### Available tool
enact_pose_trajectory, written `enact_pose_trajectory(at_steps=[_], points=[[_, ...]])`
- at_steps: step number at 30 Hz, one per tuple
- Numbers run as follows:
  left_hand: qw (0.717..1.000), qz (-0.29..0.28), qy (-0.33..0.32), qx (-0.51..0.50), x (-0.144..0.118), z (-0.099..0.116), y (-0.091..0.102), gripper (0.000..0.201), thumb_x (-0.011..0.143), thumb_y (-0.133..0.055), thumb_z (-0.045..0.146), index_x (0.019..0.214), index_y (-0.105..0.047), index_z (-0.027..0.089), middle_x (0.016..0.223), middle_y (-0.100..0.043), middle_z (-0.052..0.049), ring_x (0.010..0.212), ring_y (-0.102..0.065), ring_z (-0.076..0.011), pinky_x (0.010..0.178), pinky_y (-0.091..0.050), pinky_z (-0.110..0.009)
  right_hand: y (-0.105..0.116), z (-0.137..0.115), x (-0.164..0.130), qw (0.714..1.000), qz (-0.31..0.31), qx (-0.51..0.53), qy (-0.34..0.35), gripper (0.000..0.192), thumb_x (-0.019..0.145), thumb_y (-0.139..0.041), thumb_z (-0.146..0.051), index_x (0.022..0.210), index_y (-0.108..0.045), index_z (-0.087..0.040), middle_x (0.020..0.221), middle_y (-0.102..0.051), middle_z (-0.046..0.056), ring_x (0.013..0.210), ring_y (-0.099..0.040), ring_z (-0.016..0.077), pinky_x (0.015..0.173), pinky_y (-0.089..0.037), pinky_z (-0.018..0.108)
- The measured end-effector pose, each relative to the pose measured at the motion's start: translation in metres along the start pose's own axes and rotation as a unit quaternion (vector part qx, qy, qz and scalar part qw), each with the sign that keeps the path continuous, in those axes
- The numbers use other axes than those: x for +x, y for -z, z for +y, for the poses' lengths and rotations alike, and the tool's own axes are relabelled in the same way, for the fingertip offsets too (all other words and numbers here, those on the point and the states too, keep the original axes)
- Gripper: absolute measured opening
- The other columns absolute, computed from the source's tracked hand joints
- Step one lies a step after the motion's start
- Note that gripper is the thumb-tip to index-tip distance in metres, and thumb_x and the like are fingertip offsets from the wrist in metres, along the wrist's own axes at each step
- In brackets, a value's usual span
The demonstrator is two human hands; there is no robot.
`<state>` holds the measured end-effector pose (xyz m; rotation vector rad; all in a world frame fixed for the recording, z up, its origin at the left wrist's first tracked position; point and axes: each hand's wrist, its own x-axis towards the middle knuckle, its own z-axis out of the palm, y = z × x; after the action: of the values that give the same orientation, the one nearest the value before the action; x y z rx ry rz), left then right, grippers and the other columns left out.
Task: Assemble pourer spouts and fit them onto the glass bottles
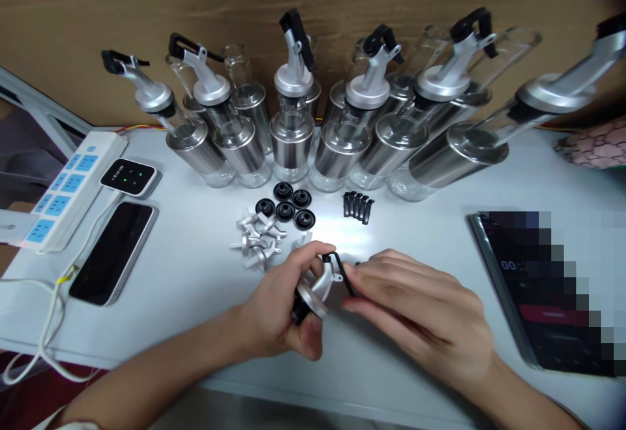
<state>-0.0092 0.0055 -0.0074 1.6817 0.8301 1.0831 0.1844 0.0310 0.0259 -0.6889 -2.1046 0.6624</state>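
Note:
My left hand (288, 299) grips a silver pourer spout (317, 286) with a black stopper at its base, tilted above the table. Between the thumb and fingers of my right hand (420, 306) is the free end of a black lever cap (343, 273), whose other end sits on the spout's tip. Beyond my left hand lie several loose silver spouts (259, 241) in a pile. Several round black stoppers (285, 211) are grouped behind them. Several small black lever caps (358, 207) lie in a row to the right.
Glass-and-steel bottles (292, 136) stand along the back, the front ones topped with spouts. At left are a power strip (73, 182), a small Wi-Fi device (130, 177) and a phone (115, 254) with white cables. A dark-screened device (533, 299) lies at right.

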Motion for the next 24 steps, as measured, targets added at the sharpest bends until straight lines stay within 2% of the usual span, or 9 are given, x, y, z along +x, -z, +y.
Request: enact_pose_trajectory(at_steps=[5, 9, 13, 18, 22, 24], points=[[0.999, 0.008, -0.012, -0.029, -0.001, -0.003, -0.002, 0.064, 0.075, -0.052, 0.018, 0.136, -0.032, 0.023, 0.076, -0.047, 0.002, 0.061, -0.046, -0.0119, 0.058, -0.04, -0.023, -0.001, 0.002, -0.001, 0.999, -0.026, -0.039, 0.028, 0.024, 0.091, -0.059, -0.013, 0.115, -0.058, -0.014, 0.086, -0.074, 0.008, 0.073, -0.067, 0.0175, 0.068, -0.055, 0.033], [1.0, 0.014, -0.015, -0.004, -0.001, -0.007, -0.002, 0.063, 0.076, -0.054, 0.02, 0.135, -0.033, 0.024, 0.075, -0.046, 0.003, 0.059, -0.044, -0.011, 0.057, -0.038, -0.023, -0.004, 0.003, -0.002, 0.995, -0.046, -0.074, 0.043, 0.022, 0.093, -0.055, -0.015, 0.114, -0.058, -0.01, 0.082, -0.072, 0.009, 0.069, -0.063, 0.0174, 0.063, -0.053, 0.033], [1.0, 0.003, -0.012, 0.003, 0.001, -0.006, 0.0, 0.059, 0.079, -0.054, 0.022, 0.134, -0.032, 0.024, 0.075, -0.047, 0.003, 0.06, -0.045, -0.0111, 0.059, -0.04, -0.023, -0.005, 0.002, -0.003, 0.997, -0.044, -0.057, 0.03, 0.026, 0.091, -0.057, -0.013, 0.117, -0.058, -0.011, 0.083, -0.071, 0.009, 0.067, -0.06, 0.0175, 0.06, -0.051, 0.033], [1.0, -0.009, -0.02, -0.019, 0.003, 0.001, 0.003, 0.054, 0.083, -0.054, 0.026, 0.132, -0.033, 0.022, 0.078, -0.053, 0.001, 0.062, -0.05, -0.0118, 0.057, -0.041, -0.023, -0.005, -0.004, -0.002, 0.995, -0.025, 0.079, -0.05, 0.042, 0.084, -0.058, -0.005, 0.123, -0.062, -0.021, 0.078, -0.067, 0.004, 0.064, -0.058, 0.015, 0.059, -0.051, 0.029], [0.999, -0.004, -0.015, -0.029, 0.003, 0.003, 0.003, 0.054, 0.084, -0.056, 0.026, 0.132, -0.032, 0.022, 0.077, -0.054, 0.001, 0.061, -0.049, -0.0115, 0.057, -0.041, -0.022, -0.003, -0.005, -0.002, 0.956, -0.04, 0.252, -0.147, 0.051, 0.082, -0.059, -0.002, 0.125, -0.064, -0.03, 0.072, -0.061, -0.001, 0.063, -0.058, 0.0109, 0.059, -0.051, 0.022], [0.999, -0.012, -0.013, -0.032, 0.003, 0.004, 0.003, 0.056, 0.083, -0.058, 0.025, 0.132, -0.032, 0.024, 0.076, -0.053, 0.002, 0.06, -0.048, -0.0113, 0.057, -0.041, -0.022, -0.002, -0.005, -0.003, 0.935, -0.048, 0.306, -0.175, 0.053, 0.083, -0.059, -0.003, 0.126, -0.064, -0.034, 0.073, -0.062, -0.001, 0.064, -0.057, 0.0098, 0.061, -0.051, 0.021]])
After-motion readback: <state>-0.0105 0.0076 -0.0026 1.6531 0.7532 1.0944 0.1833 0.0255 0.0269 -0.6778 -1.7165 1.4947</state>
